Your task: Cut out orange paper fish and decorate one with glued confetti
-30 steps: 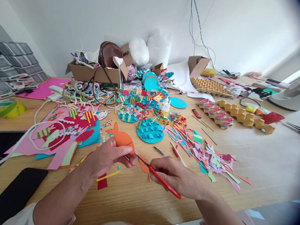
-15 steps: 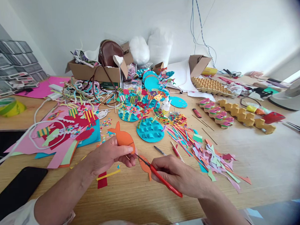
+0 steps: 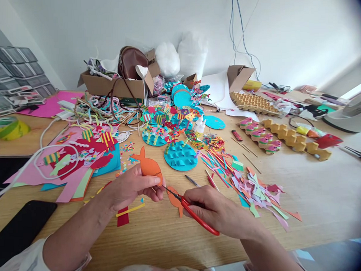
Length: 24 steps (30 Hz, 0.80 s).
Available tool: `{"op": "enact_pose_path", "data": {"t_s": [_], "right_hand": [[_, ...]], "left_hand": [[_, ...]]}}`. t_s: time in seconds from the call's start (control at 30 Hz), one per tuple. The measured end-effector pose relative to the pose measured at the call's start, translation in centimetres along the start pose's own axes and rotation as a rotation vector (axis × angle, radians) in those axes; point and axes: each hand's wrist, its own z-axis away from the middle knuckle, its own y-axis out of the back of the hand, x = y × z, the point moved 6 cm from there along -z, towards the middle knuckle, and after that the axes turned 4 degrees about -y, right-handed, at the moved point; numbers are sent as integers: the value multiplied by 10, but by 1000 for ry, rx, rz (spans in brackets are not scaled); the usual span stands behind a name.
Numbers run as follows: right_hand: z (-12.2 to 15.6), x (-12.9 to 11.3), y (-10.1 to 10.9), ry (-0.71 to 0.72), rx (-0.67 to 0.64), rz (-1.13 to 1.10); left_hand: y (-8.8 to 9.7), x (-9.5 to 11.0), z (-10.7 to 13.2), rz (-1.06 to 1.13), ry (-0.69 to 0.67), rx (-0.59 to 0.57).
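Observation:
My left hand [image 3: 132, 188] pinches an orange paper fish [image 3: 148, 166] and holds it upright just above the wooden table [image 3: 318, 194]. My right hand [image 3: 218, 211] is wrapped round red-handled scissors [image 3: 191, 210], whose blade tips meet the lower edge of the fish. An orange paper offcut [image 3: 174, 199] hangs below the blades, between the two hands. Both forearms reach in from the near edge.
A black phone [image 3: 22, 230] lies near left. Pink and red paper sheets [image 3: 77, 163] lie left, teal discs with paper fish [image 3: 180, 156] in the middle, coloured scraps [image 3: 256, 190] right. Cardboard boxes [image 3: 119, 86], egg-carton strips [image 3: 296, 141], tape roll [image 3: 8, 129] and a white cable [image 3: 45, 150] lie behind.
The scissors and right hand have crept slightly left along the fish's edge. The left hand keeps the fish almost still. The view has shifted a little.

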Motion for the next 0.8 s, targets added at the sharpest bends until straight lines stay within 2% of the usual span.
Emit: {"op": "enact_pose_path", "data": {"t_s": [0.2,0.27,0.33,0.4,0.47,0.53,0.7,0.8], "right_hand": [[0,1,0,23,15,-29],[1,2,-3,22,-2,-105],[-1,6,-5,-1,7,-273],[-4,10,-5,-34,95,-530],[-9,13,-4,-51,253,-790],[-15,14,-4,-50,380,-952],[-30,11,-8,-31,513,-1162],[-35,7,-5,16,589,-1220]], "left_hand": [[3,-2,-1,38,-20,-16],[5,-3,-2,39,-54,-25],[8,-4,-3,39,-99,-4],[9,-5,-3,42,-142,37],[9,-4,-3,38,-194,87],[7,-1,-2,6,-249,135],[11,7,5,-187,-403,332],[12,5,7,-185,-473,419]]}}
